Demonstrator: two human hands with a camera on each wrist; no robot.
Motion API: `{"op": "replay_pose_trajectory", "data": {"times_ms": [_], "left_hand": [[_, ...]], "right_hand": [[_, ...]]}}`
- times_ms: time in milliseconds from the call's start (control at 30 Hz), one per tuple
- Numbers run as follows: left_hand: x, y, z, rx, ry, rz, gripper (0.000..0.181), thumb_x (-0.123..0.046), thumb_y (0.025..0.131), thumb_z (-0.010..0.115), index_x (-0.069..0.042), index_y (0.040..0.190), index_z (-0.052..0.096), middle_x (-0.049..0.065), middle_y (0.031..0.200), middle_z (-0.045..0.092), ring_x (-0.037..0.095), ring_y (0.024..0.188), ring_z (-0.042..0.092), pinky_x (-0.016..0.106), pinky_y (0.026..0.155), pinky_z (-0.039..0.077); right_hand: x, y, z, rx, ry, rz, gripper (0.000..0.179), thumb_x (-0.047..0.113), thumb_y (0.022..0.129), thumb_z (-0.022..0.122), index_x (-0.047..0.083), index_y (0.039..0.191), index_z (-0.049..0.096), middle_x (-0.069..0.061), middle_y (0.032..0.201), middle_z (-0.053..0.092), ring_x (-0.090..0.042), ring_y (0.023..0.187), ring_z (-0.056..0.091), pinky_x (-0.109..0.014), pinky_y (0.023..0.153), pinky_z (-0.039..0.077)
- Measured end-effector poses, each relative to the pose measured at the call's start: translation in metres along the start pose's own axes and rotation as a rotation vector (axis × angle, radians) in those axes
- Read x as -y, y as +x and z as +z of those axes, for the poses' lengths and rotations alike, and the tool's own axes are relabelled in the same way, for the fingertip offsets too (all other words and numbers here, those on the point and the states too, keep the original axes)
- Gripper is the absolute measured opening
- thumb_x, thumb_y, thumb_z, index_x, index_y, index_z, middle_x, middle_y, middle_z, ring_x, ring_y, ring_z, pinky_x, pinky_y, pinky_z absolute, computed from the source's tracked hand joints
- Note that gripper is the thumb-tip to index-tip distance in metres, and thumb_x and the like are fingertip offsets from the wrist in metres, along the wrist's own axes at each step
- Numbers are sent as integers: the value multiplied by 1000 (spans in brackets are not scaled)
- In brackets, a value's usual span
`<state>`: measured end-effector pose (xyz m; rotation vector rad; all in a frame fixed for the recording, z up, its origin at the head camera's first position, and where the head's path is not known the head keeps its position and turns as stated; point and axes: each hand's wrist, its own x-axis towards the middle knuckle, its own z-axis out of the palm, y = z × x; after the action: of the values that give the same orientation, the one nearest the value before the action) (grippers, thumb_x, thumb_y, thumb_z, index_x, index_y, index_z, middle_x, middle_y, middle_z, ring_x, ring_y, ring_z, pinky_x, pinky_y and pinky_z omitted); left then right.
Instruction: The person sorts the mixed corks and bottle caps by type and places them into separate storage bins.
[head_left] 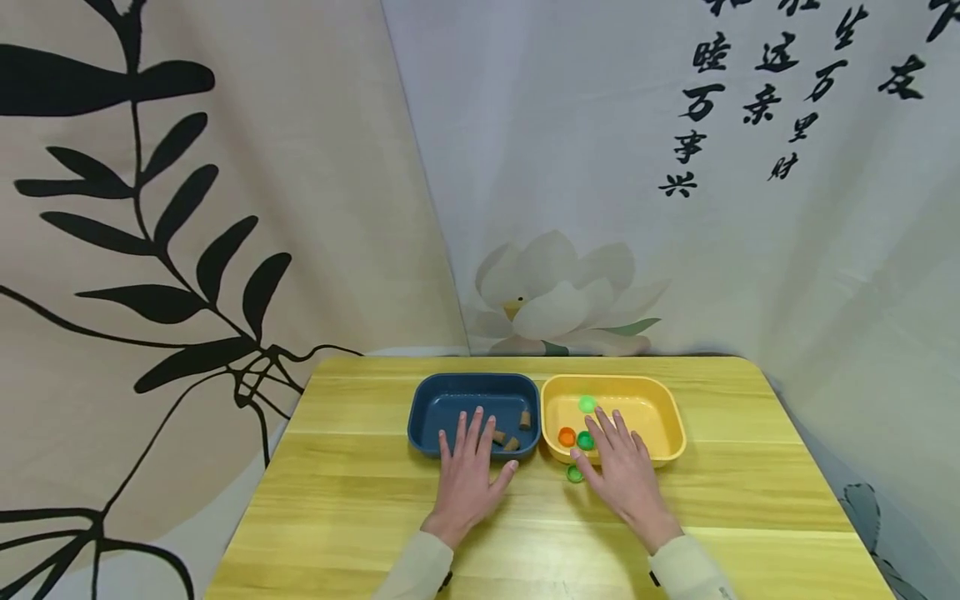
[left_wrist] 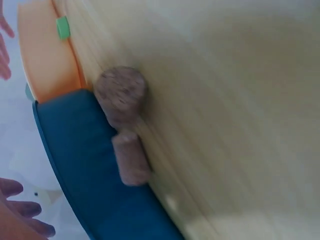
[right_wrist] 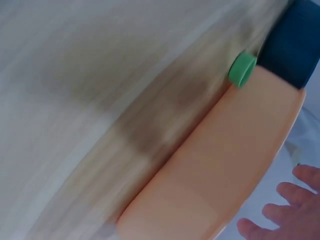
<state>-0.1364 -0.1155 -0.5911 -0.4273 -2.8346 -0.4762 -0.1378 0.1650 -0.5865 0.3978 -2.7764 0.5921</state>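
Note:
My left hand (head_left: 471, 479), fingers spread, hovers over the front rim of the blue tray (head_left: 442, 400). Several brown corks (head_left: 525, 419) lie inside that tray. In the left wrist view, two more corks (left_wrist: 120, 95) are on the table against the tray's outer front wall; the hand hides them in the head view. Above the front right of the yellow tray (head_left: 652, 417) is my right hand (head_left: 626, 475), its fingers also spread and holding nothing. The yellow tray contains a light green cap (head_left: 587, 404), an orange cap (head_left: 567, 437) and a darker green cap (head_left: 585, 440).
Another green bottle cap (right_wrist: 242, 69) rests on the table just outside the yellow tray's front left corner. Both trays stand side by side near the back edge of the wooden table (head_left: 337, 517). Behind it hangs a printed cloth (head_left: 337, 167).

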Motion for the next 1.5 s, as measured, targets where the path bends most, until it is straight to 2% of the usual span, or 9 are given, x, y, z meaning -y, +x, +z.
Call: {"op": "replay_pose_trajectory", "data": {"times_ms": [300, 567, 700, 900, 1033, 1133, 1300, 1500], "left_hand": [[23, -25, -6, -49, 13, -35, 83, -59, 99, 57, -8, 161, 37, 14, 170, 24, 42, 155, 20, 74, 116, 19], [38, -43, -8, -78, 21, -62, 85, -60, 97, 60, -6, 160, 39, 15, 168, 28, 43, 154, 23, 73, 115, 23], [42, -49, -10, -95, 32, -62, 85, -60, 96, 60, -5, 158, 41, 17, 166, 31, 43, 153, 26, 73, 114, 25], [45, -61, -8, -127, 36, -55, 84, -57, 91, 68, -3, 153, 48, 19, 163, 36, 46, 150, 31, 76, 110, 29], [47, -69, -4, -124, 36, -25, 84, -56, 90, 72, -4, 152, 49, 18, 163, 37, 45, 149, 33, 75, 109, 30], [48, -74, -3, -105, 47, 8, 85, -57, 90, 72, -5, 152, 49, 16, 164, 37, 42, 150, 34, 74, 109, 32], [47, -79, -4, -54, 37, 77, 85, -60, 90, 71, -8, 153, 50, 13, 166, 34, 38, 152, 31, 73, 110, 33], [46, -78, -7, 24, 36, 166, 79, -61, 89, 71, -13, 151, 54, 11, 166, 35, 38, 151, 32, 73, 110, 33]], "right_hand": [[22, 5, 16, 99, -28, -61, 77, 61, 104, 46, 8, 160, 40, -8, 169, 28, -35, 157, 20, -66, 120, 19], [37, 13, 27, 167, -54, -112, 80, 64, 105, 40, 8, 162, 35, -8, 170, 25, -34, 157, 18, -68, 119, 20], [42, 17, 32, 164, -63, -121, 82, 65, 104, 40, 7, 162, 35, -9, 170, 27, -34, 157, 17, -68, 119, 19], [45, 21, 40, 129, -96, -135, 83, 66, 104, 39, 7, 162, 34, -9, 171, 24, -34, 157, 18, -68, 119, 19], [46, 24, 43, 142, -113, -135, 83, 66, 104, 38, 7, 162, 34, -9, 171, 23, -32, 158, 15, -68, 119, 20], [46, 24, 45, 148, -134, -149, 82, 65, 105, 38, 6, 161, 36, -10, 170, 25, -33, 157, 19, -68, 118, 22], [46, 24, 48, 162, -167, -161, 81, 65, 105, 38, 6, 161, 37, -10, 169, 27, -33, 157, 20, -67, 119, 22], [49, 24, 48, 192, -175, -154, 82, 65, 105, 37, 7, 162, 34, -9, 171, 24, -31, 158, 16, -66, 120, 20]]}}
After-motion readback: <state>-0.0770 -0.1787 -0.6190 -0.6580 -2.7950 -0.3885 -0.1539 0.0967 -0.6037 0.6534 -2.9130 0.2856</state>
